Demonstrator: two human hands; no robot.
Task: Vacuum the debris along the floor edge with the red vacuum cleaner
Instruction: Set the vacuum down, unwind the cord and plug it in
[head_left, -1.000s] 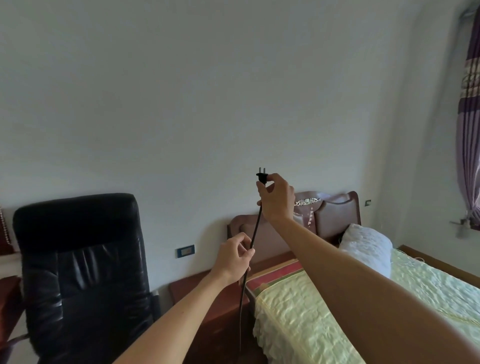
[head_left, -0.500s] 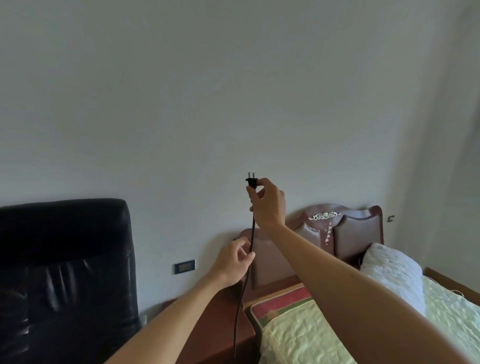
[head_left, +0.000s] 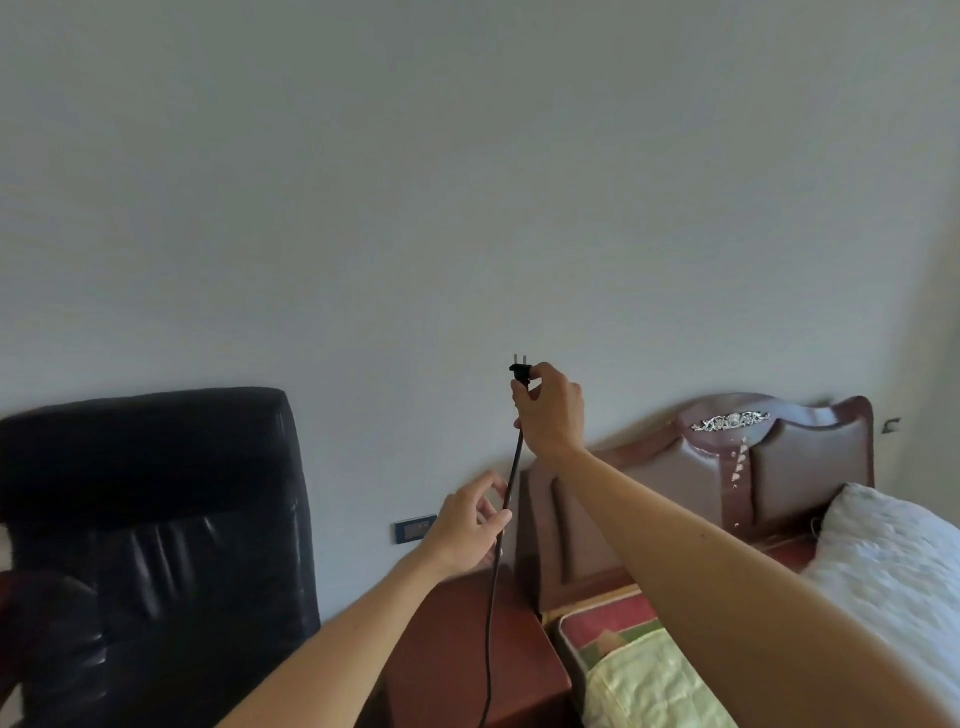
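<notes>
My right hand (head_left: 550, 410) pinches a black two-pin plug (head_left: 521, 371) with the pins pointing up, in front of the white wall. Its black cord (head_left: 492, 597) hangs straight down and leaves the frame at the bottom. My left hand (head_left: 467, 527) is lower, with thumb and fingers curled loosely around the cord. A dark wall socket (head_left: 414, 529) sits on the wall just left of my left hand. The red vacuum cleaner and the floor are out of view.
A black leather chair (head_left: 156, 545) fills the lower left. A reddish wooden nightstand (head_left: 457, 665) stands below my hands, against a bed with a padded brown headboard (head_left: 727, 467), a white pillow (head_left: 893, 561) and a pale green cover (head_left: 654, 686).
The view has turned left and drawn closer to the wall, so the bed slid right and the curtain left the frame. Both hands keep their hold on the plug and cord.
</notes>
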